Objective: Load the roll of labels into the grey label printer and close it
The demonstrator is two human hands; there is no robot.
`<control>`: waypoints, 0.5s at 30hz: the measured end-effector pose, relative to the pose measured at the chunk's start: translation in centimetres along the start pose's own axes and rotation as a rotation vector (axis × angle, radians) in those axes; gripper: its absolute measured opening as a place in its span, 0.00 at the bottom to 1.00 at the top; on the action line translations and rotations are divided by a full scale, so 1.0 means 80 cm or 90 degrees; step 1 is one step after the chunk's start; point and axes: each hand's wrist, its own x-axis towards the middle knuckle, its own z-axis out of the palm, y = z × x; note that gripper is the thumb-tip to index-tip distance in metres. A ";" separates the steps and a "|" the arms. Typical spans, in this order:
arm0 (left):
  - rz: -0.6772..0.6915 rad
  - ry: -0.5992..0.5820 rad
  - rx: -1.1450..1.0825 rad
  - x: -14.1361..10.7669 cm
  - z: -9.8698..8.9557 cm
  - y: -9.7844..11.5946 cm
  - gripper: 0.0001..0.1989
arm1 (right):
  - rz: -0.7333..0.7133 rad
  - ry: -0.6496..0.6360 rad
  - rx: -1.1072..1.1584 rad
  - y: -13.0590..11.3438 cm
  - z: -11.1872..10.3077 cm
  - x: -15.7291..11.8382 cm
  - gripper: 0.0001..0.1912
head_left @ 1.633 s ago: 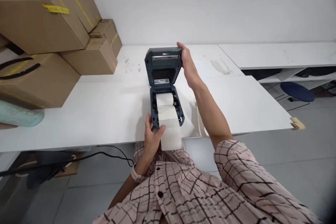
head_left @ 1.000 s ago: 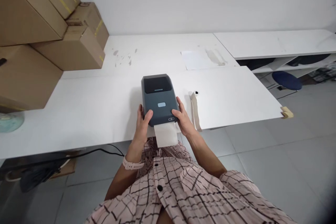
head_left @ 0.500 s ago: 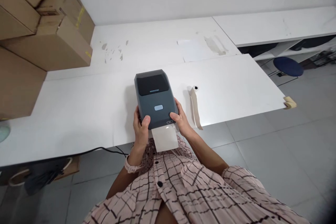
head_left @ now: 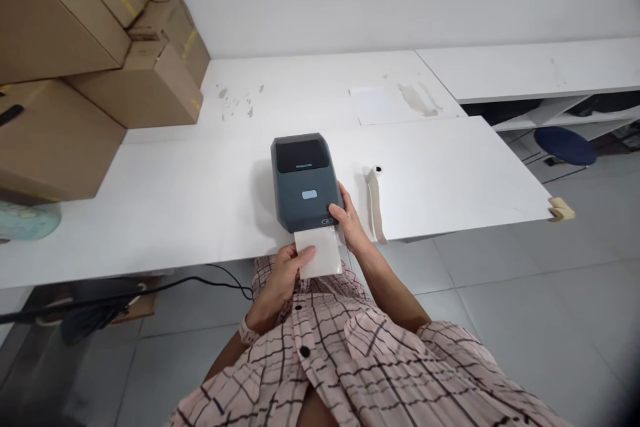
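A dark grey-blue label printer (head_left: 303, 190) rests near the front edge of the white table (head_left: 200, 213). Out of its near end hangs a whitish label (head_left: 323, 255) on its backing. My left hand (head_left: 287, 270) is closed on the left side of that label, thumb on top. My right hand (head_left: 347, 217) grips the printer's near right corner, with the thumb on top and the fingers along its side. Right of the printer, a small paper roll (head_left: 376, 177) lies with its strip trailing to the table edge.
Cardboard boxes (head_left: 145, 83) are stacked at the back left, with a pale green round object (head_left: 30, 221) in front. A black cable (head_left: 190, 279) hangs below the table. Tape covers the right corner (head_left: 561, 209). A blue stool (head_left: 565, 145) stands at the right.
My left hand has let go of the printer's left side and moved down onto the label. My right hand has stayed on the printer. The view has shifted slightly.
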 end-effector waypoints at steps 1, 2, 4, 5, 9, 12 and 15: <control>-0.025 -0.023 -0.038 -0.001 0.003 0.008 0.24 | -0.003 0.002 -0.015 0.000 0.000 -0.001 0.53; -0.037 -0.034 -0.064 -0.002 0.005 0.015 0.25 | -0.014 0.010 -0.039 -0.002 0.000 -0.002 0.51; -0.044 -0.044 -0.079 -0.003 0.007 0.026 0.25 | -0.076 0.056 -0.131 -0.010 0.000 -0.007 0.46; -0.046 -0.047 -0.068 -0.004 0.006 0.029 0.25 | -0.135 0.088 -0.199 -0.017 0.001 -0.010 0.41; -0.023 -0.056 0.041 -0.006 -0.007 0.021 0.24 | -0.439 0.084 -0.481 -0.051 0.012 -0.022 0.28; 0.057 -0.001 0.137 -0.006 -0.024 0.013 0.25 | -0.549 0.010 -0.624 -0.069 0.026 -0.026 0.33; 0.199 0.163 0.224 -0.002 -0.039 0.016 0.23 | -0.579 0.026 -0.732 -0.073 0.041 -0.025 0.32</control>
